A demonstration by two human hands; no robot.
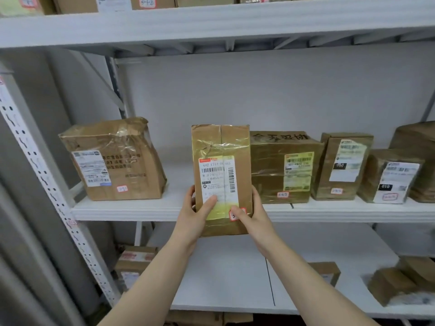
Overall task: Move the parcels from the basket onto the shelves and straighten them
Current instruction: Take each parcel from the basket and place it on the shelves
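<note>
Both hands hold the parcel (221, 147) upright in front of the middle shelf (141, 210), its bottom edge below the shelf's lip. The left hand (196, 214) and right hand (250, 214) clasp its lower sides, thumbs pressed on the front, fingers curled behind. It shows between a crumpled box (113, 161) and a taped box (282, 168).

Brown parcel (221, 147), white shelf (131, 210)
</note>
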